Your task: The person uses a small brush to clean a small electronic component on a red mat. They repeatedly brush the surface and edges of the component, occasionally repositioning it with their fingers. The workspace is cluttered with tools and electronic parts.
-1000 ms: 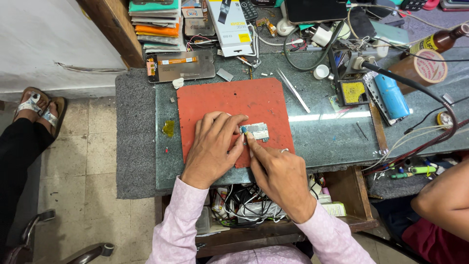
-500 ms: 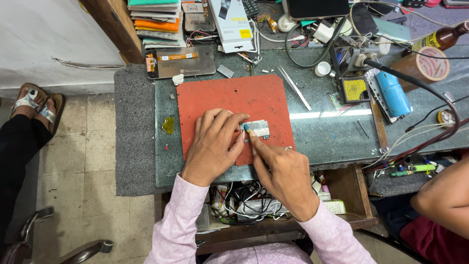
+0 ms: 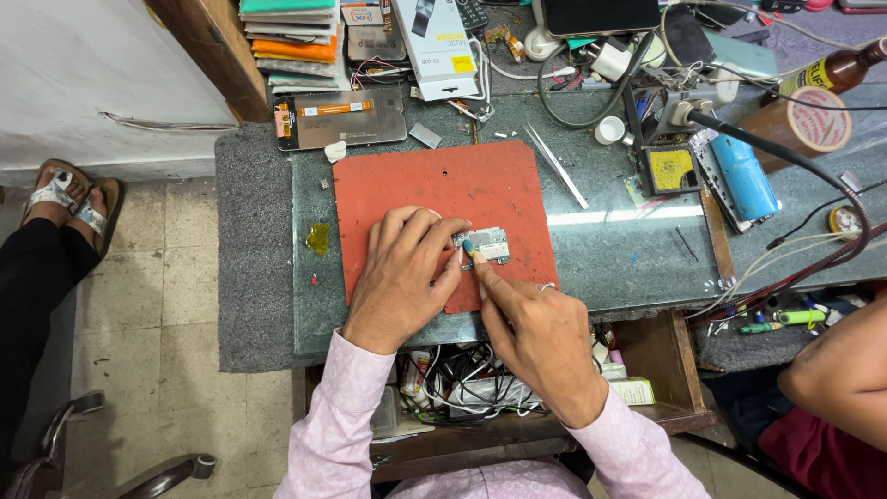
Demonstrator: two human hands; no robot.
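- on the red mat (image 3: 434,185), left hand (image 3: 402,277) pins a small circuit board (image 3: 488,246); it may skid.
- right hand (image 3: 536,333), forefinger out, presses its edge; too much force might crack it.

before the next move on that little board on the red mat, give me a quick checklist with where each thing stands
1. Small circuit board lies on the red mat, not over its edge: ok.
2. Left hand steadies the board, fingers at its left end: ok.
3. Right hand has its index fingertip on the board: ok.
4. Tool in the grip of either hand: cannot tell, none shows clearly.
5. Tweezers within reach, lying on the glass top right of the mat: ok.
6. Mat around the board free of loose parts: ok, only specks show.
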